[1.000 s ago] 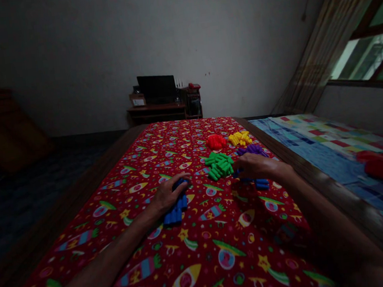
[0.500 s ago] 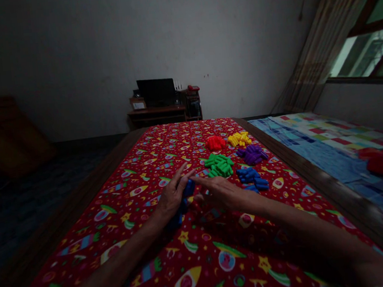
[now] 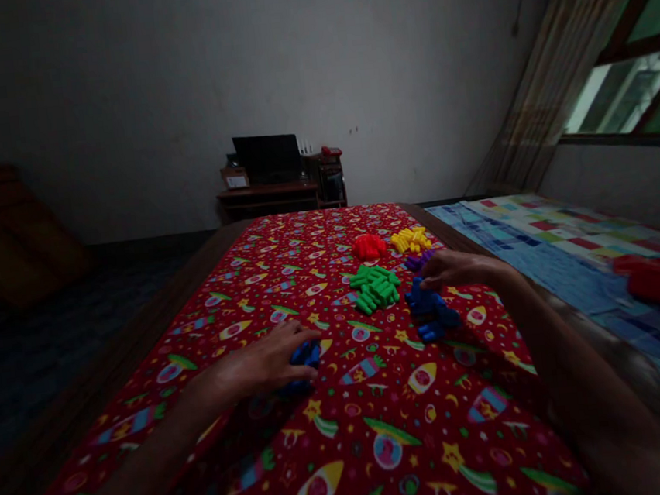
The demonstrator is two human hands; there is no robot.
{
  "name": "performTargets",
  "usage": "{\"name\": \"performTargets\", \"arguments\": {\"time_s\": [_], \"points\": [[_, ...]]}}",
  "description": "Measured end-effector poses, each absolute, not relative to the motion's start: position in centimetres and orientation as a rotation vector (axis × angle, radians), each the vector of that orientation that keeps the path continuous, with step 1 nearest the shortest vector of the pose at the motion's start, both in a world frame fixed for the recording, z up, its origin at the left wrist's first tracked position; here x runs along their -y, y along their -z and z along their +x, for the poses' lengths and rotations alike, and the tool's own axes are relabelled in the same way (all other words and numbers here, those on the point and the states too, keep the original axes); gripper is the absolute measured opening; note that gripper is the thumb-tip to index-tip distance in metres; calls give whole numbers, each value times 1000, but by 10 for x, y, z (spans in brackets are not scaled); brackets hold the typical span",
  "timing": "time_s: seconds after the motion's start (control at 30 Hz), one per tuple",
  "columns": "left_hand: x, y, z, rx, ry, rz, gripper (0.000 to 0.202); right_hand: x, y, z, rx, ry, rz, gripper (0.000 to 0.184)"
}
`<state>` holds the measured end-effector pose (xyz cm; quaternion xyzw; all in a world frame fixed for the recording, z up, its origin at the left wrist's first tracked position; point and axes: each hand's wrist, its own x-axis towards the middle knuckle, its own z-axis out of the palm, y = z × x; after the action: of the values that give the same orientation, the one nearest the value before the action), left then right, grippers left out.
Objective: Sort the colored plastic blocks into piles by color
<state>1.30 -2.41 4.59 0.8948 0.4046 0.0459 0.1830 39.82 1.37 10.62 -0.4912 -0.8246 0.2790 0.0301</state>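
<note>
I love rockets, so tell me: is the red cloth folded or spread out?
Spread out: the red cloth lies flat over the table, its rocket pattern showing, with blue pieces lying on it.

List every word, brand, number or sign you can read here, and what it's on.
No text can be read.
White label on the box by the monitor: too small and dark to read.
Red cloth: printed rockets and stars, no lettering I can make out.
Blue pieces: none visible.
</note>
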Motion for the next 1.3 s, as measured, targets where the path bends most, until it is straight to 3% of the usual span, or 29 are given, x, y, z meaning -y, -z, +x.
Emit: {"name": "performTargets", "arguments": {"time_s": [0.13, 0.33, 0.43, 0.6, 0.77, 1.03, 1.3], "points": [[37, -55, 16, -1256, 1, 2484, 63, -20, -99, 411, 2530, -1058, -1560, 19], [41, -59, 33, -1159, -108, 2511, 54, -6, -114, 392, 2547, -513, -1691, 13], [35, -53, 43, -1146, -328, 2463, 68, 12, -116, 356, 2514, -339, -1385, 25], [35, -41, 66, -1106, -735, 2283, 79, 36, -81, 290, 2528, -468, -901, 28], [41, -28, 74, -1061, -864, 2237, 73, 33, -55, 278, 2501, -490, -891, 38], [38, -23, 74, -1108, -916, 2087, 58, 18, -61, 283, 2320, -713, -970, 28], [36, -37, 72, -1237, -793, 2061, 49, 21, -70, 282, 2330, -639, -1045, 21]]}}
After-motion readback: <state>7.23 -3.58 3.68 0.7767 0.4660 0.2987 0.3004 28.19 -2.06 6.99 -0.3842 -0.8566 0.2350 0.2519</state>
